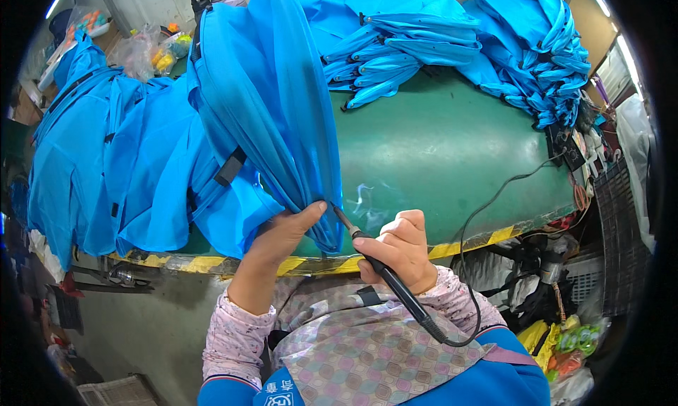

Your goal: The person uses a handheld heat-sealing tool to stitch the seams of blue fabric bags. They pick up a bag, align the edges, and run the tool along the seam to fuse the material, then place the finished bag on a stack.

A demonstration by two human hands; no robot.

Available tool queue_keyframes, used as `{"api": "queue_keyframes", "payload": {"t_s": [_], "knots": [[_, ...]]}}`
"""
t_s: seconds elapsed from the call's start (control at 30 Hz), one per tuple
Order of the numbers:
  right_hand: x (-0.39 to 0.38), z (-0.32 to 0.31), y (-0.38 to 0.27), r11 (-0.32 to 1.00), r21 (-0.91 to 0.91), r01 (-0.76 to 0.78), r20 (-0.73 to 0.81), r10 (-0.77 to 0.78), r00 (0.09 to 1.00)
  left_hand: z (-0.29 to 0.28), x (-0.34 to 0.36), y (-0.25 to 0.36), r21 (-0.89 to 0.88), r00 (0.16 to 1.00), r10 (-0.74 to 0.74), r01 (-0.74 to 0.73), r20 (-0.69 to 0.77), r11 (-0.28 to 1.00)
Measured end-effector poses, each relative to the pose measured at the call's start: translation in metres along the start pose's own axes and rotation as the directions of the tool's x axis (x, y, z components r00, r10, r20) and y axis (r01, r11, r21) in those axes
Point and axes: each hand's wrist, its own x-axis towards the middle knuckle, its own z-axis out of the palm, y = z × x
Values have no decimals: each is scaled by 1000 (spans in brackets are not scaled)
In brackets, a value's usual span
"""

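My left hand [282, 236] grips the lower end of a tall, folded blue fabric piece [261, 102] with a black strap [230, 166], thumb on the cloth near its edge. My right hand [395, 251] is closed around the black handle of a soldering-iron-like tool [395, 286], its thin metal tip pointing up-left at the fabric's edge, just right of my left thumb. Whether the tip touches the cloth is unclear. A pale wisp, apparently smoke, shows right of the tip. A black cord runs from the handle toward the right.
The green table [445, 152] has a yellow-striped front edge. Blue fabric pieces [85, 173] lie across its left, with more bunched piles [402, 53] at the back and right. A black power box [563, 146] sits at the right edge; plastic bags [152, 53] with colourful items stand back left.
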Motion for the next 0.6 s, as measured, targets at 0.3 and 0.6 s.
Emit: {"api": "queue_keyframes", "payload": {"t_s": [0.3, 0.6], "knots": [[10, 2, 13, 971, 163, -176, -19, 181, 983, -1, 0, 0, 48, 998, 20, -18, -54, 999], [57, 53, 49, 993, 93, -68, -126, 79, 989, 1, -17, -3, 92, 978, 106, -91, -179, 992]]}}
